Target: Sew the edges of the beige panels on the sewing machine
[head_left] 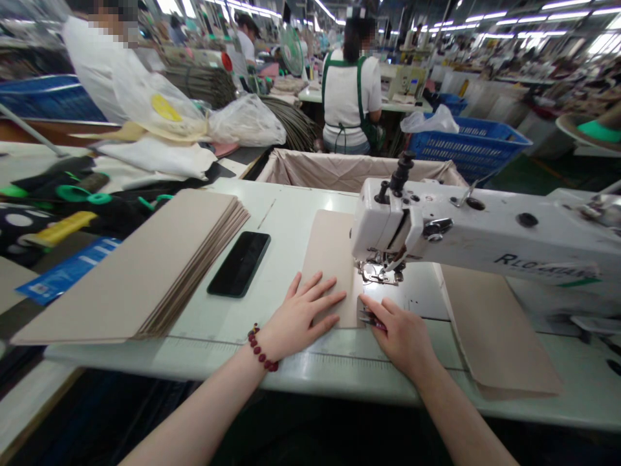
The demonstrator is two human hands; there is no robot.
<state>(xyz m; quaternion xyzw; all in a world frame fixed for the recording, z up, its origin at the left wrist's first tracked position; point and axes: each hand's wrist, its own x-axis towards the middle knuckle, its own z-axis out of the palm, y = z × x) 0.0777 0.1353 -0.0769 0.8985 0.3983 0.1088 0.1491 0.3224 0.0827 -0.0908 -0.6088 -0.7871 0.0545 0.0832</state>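
Now, L hand (303, 314) on panel (330, 252), R hand (400, 333) edge-side

My white table (291, 207) bears a sheet stack (140, 265), a phone (239, 263), the sewing machine (485, 236) — a tan piece (330, 252) under its needle.

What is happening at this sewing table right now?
A person works at a sewing machine. The left hand lies flat on a beige panel beside the needle. The right hand pinches a small tool at the panel's near corner. A stack of panels and a phone lie to the left; another panel lies to the right.
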